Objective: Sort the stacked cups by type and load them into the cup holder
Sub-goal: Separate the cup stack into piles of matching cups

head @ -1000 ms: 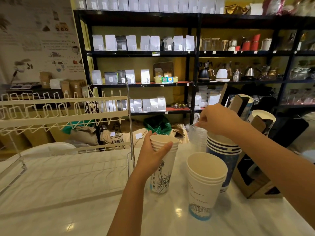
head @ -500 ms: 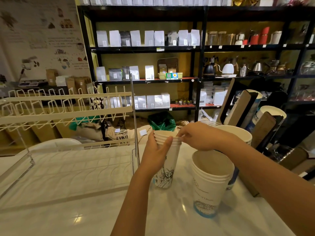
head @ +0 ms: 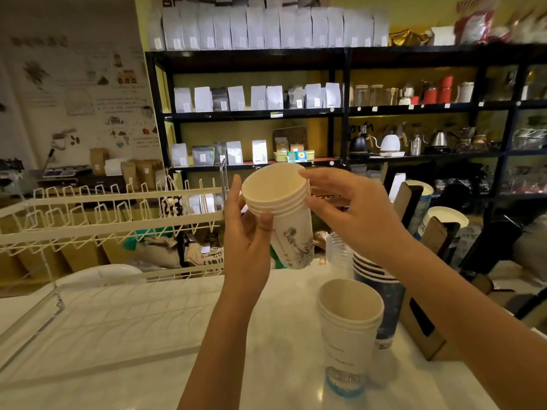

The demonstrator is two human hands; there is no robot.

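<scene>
My left hand (head: 250, 235) holds a stack of white paper cups with a sketched print (head: 284, 214) lifted above the counter and tilted toward me. My right hand (head: 346, 208) pinches the rims at the top right of that stack. On the counter stands a stack of white cups with a blue band (head: 349, 332). Behind it is a stack of dark blue striped cups (head: 381, 291), and a stack of clear plastic cups (head: 339, 253) stands farther back. A cardboard cup holder (head: 420, 335) with tilted cup sleeves (head: 426, 202) lies at the right.
A white wire rack (head: 112, 214) stands on the left of the white marble counter (head: 148, 335), its metal post (head: 224, 184) close to my left hand. Black shelves (head: 340, 113) with bags, kettles and jars fill the background.
The printed cup stack has been lifted off the counter and tilted toward me. My right hand came from the blue striped cups to the rim of this stack. The view tilted upward.
</scene>
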